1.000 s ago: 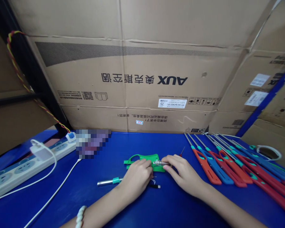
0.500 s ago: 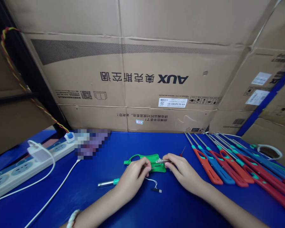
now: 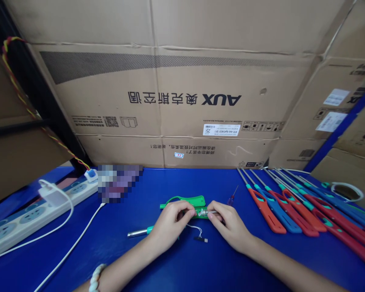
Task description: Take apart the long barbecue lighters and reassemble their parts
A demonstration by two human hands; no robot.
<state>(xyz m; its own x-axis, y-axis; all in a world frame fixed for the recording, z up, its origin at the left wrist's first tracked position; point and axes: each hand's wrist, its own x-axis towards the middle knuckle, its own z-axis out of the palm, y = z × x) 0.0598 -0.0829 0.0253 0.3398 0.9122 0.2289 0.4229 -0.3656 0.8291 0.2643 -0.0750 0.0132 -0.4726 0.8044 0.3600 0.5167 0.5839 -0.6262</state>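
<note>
A green lighter handle is split into halves: the empty half-shell (image 3: pixel 197 200) lies behind, and the nearer half-shell (image 3: pixel 203 217) sits between my hands. My left hand (image 3: pixel 174 217) is closed in a pinch at the nearer shell's left part; what its fingertips hold is hidden. My right hand (image 3: pixel 228 221) is closed on a slim metallic part (image 3: pixel 204 211) with a pale, shiny end, which lies over the nearer shell. A metal lighter tube (image 3: pixel 138 233) with a turquoise collar sticks out left of my left hand. White wires run to a small black piece (image 3: pixel 200 239) on the table.
Several long-nosed lighters (image 3: pixel 267 211) with red, orange and blue handles lie on the right. A screwdriver (image 3: pixel 231 199) rests behind my right hand. A white power strip (image 3: pixel 33 217) with a plug and cables occupies the left. Cardboard (image 3: pixel 182 81) walls the back of the blue table.
The nearer half-shell now shows apart from the rear one, closer to me. My right hand and the metallic part have moved slightly toward me. The screwdriver behind shows more.
</note>
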